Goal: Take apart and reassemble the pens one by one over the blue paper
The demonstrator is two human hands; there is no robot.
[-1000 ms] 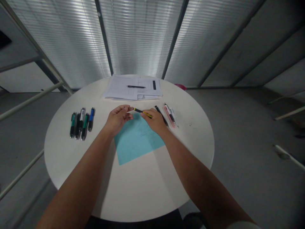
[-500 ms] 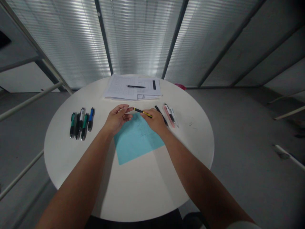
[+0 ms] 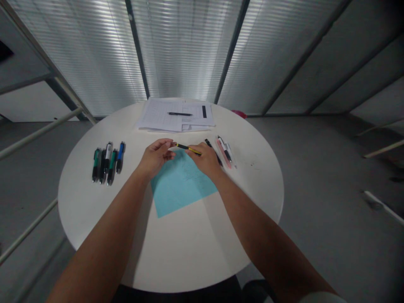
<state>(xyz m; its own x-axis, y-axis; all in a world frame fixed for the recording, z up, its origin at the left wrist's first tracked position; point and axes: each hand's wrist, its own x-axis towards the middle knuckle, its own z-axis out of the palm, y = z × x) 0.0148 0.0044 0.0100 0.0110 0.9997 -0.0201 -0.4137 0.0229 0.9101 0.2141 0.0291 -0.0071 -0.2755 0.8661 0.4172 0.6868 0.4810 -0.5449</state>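
Over a light blue sheet of paper [image 3: 184, 185], a yellow-and-black pen [image 3: 183, 146] is held between my two hands. My right hand [image 3: 205, 158] is closed around its yellow end. The fingertips of my left hand [image 3: 156, 156] pinch the pen's other end, a small tip that is partly hidden by them. Dark pen strokes show faintly on the blue sheet. Just right of my right hand lie a black pen [image 3: 217, 158], a pink pen [image 3: 220, 149] and a white-and-black pen [image 3: 224, 148].
Several green, black, white and blue pens [image 3: 112, 166] lie grouped at the left of the round white table [image 3: 179, 252]. Stacked papers [image 3: 162, 115] rest at the far edge with a black pen [image 3: 179, 114] on top. Window blinds [image 3: 183, 50] stand behind.
My left fingers have drawn back slightly and closed on the pen's tip, where a finger was stretched out to it before. The pen has shifted slightly left. My right hand keeps its grip.
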